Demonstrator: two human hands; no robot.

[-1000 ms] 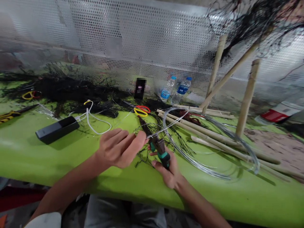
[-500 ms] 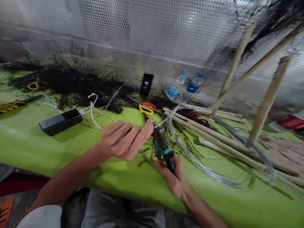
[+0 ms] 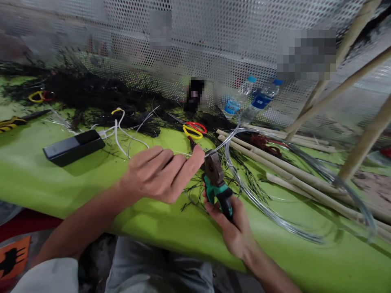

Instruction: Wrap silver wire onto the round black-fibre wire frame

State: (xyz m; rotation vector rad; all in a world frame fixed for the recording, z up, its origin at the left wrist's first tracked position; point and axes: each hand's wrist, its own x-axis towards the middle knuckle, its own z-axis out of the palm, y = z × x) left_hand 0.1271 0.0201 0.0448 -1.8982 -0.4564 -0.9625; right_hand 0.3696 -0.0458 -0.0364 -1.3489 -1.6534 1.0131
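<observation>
My left hand (image 3: 163, 173) is closed in a pinch over the green surface, holding a thin shiny wire (image 3: 218, 147). The wire's short end shows behind my fingers, and its other side runs right into a loose coil of clear, shiny strands (image 3: 259, 211). Wrapped round the green-and-black handles of a pair of pliers (image 3: 217, 173) is my right hand (image 3: 233, 221). The dark jaws of the pliers are right beside my left fingertips, at the wire. Whether the jaws touch it, I cannot tell. Red-and-yellow-handled scissors (image 3: 194, 130) lie just beyond my hands.
Bamboo sticks (image 3: 284, 173) lie on the right, with upright poles (image 3: 365, 140) behind. Two water bottles (image 3: 263, 97) stand by the perforated metal sheet (image 3: 128, 24). A power bank (image 3: 73, 147) with a white cable, dark stringy material (image 3: 91, 95) and yellow-black-handled pliers (image 3: 14, 123) are left.
Both hands, the pliers and the wire have shifted slightly right in view. The background has moved too, as the camera turned. Both grips stay the same.
</observation>
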